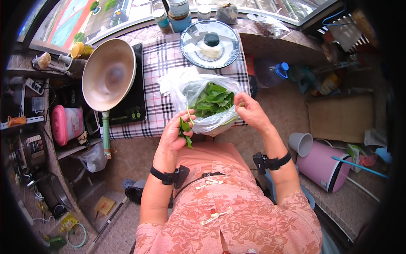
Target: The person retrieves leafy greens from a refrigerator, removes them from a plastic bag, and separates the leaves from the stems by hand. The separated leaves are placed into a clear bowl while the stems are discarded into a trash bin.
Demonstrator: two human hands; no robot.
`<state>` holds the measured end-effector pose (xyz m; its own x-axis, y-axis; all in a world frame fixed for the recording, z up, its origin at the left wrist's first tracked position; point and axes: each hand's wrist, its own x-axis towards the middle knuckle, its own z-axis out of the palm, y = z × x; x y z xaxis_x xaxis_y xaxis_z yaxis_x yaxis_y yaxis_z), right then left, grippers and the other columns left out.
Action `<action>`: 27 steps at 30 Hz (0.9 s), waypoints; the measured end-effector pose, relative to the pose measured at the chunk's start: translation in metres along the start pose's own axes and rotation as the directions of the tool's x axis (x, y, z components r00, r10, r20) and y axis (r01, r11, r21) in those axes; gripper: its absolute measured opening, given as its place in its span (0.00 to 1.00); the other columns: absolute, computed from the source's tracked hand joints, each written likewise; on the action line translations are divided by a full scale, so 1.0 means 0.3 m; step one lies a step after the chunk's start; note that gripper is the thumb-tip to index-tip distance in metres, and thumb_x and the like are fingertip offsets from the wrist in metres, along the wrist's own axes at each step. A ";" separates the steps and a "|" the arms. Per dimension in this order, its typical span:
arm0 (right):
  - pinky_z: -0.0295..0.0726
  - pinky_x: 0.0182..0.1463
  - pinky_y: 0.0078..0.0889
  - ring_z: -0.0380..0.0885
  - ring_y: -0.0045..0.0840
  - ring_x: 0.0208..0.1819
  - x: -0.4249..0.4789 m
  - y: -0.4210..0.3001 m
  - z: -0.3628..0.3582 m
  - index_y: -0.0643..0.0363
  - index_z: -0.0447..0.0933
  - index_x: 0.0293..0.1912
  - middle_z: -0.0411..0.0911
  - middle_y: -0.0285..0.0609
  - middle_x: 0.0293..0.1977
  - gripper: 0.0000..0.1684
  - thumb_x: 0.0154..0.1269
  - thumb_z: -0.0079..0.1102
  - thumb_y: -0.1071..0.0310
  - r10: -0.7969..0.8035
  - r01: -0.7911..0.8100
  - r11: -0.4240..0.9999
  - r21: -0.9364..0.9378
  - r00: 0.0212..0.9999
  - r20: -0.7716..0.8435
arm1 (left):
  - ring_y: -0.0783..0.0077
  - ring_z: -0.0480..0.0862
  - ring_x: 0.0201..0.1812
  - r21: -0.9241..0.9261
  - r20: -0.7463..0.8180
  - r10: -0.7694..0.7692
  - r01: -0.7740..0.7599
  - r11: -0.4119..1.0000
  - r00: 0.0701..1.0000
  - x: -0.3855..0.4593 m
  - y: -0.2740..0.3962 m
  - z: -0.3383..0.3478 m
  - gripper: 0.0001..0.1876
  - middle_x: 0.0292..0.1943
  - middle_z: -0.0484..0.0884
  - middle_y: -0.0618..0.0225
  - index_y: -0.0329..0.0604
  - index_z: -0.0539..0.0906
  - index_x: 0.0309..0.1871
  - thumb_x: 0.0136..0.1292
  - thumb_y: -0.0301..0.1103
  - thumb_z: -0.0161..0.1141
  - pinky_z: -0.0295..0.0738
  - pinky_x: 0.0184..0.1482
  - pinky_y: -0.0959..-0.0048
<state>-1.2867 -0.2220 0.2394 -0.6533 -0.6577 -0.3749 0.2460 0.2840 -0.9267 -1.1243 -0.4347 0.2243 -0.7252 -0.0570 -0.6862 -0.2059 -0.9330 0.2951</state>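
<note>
My left hand (174, 131) holds a small sprig of leafy greens (185, 127) at the near left edge of a clear plastic bag (207, 126). A pale green stem (189, 115) rises past its fingertips. More leafy greens (215, 98) fill the mouth of the bag, which sits at the table's front edge. At the bag's right rim, my right hand (252, 111) is closed in a pinch, with a small greenish bit of stem showing at the fingers. Another thin stem (231, 120) lies along the bag below that hand; its far end is hidden.
A checked cloth (158, 63) covers the table. On the left, a frying pan (109, 76) rests on a black induction cooker (137, 108), its handle jutting over the edge. Behind the bag sits a glass-lidded dish (210, 44). A pink bin (320, 165) lies at right.
</note>
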 end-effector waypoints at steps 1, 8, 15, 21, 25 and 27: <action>0.65 0.31 0.16 0.64 0.10 0.29 0.011 0.002 0.014 0.60 0.73 0.37 0.69 0.30 0.28 0.09 0.54 0.47 0.77 0.000 0.000 0.997 -0.072 1.000 0.006 | 0.82 0.74 0.28 -0.009 -0.002 0.006 -0.006 1.000 1.000 -0.008 0.003 -0.003 0.14 0.35 0.79 0.67 0.37 0.74 0.51 0.62 0.27 0.57 0.63 0.19 0.87; 0.72 0.44 0.22 0.75 0.18 0.38 0.019 -0.027 0.177 0.60 0.80 0.45 0.79 0.38 0.35 0.14 0.63 0.47 0.75 -0.096 0.114 0.991 -0.074 0.972 0.213 | 0.68 0.78 0.38 -0.198 0.088 0.054 -0.035 0.980 0.995 -0.025 -0.004 -0.038 0.07 0.40 0.80 0.66 0.44 0.77 0.45 0.65 0.33 0.54 0.76 0.38 0.68; 0.72 0.38 0.18 0.73 0.17 0.32 0.071 -0.016 0.271 0.63 0.80 0.43 0.78 0.34 0.32 0.11 0.63 0.59 0.69 -0.178 0.220 0.951 -0.217 0.964 0.195 | 0.69 0.78 0.42 -0.360 0.160 0.022 0.038 0.932 0.987 -0.041 -0.010 -0.046 0.09 0.43 0.80 0.65 0.43 0.77 0.46 0.67 0.34 0.52 0.76 0.39 0.65; 0.74 0.34 0.17 0.74 0.13 0.28 0.077 -0.031 0.314 0.62 0.81 0.40 0.78 0.30 0.26 0.09 0.60 0.63 0.69 0.170 -0.183 0.983 0.021 0.948 0.270 | 0.73 0.79 0.34 0.129 0.078 0.156 -0.166 0.978 0.985 -0.056 -0.023 -0.015 0.09 0.36 0.80 0.67 0.43 0.77 0.47 0.64 0.30 0.56 0.75 0.32 0.76; 0.73 0.34 0.18 0.74 0.14 0.30 0.064 -0.013 0.310 0.64 0.81 0.35 0.78 0.34 0.29 0.09 0.59 0.64 0.67 0.121 -0.096 0.989 -0.109 0.961 0.247 | 0.74 0.79 0.34 0.153 0.067 0.164 -0.173 0.973 0.984 -0.056 -0.022 -0.012 0.10 0.36 0.80 0.67 0.41 0.79 0.46 0.63 0.32 0.58 0.75 0.31 0.79; 0.71 0.34 0.18 0.73 0.14 0.30 0.063 0.006 0.284 0.65 0.81 0.34 0.77 0.33 0.29 0.09 0.59 0.63 0.67 0.026 0.001 0.992 -0.130 0.979 0.204 | 0.74 0.79 0.36 0.042 0.024 0.190 -0.190 0.981 0.982 -0.065 0.003 -0.013 0.11 0.38 0.80 0.66 0.41 0.79 0.47 0.64 0.34 0.58 0.75 0.32 0.77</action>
<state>-1.2377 -0.2934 0.2287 -0.4869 -0.7788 -0.3955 0.1504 0.3713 -0.9163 -1.1079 -0.4358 0.2354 -0.7664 -0.2244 -0.6019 -0.0912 -0.8895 0.4477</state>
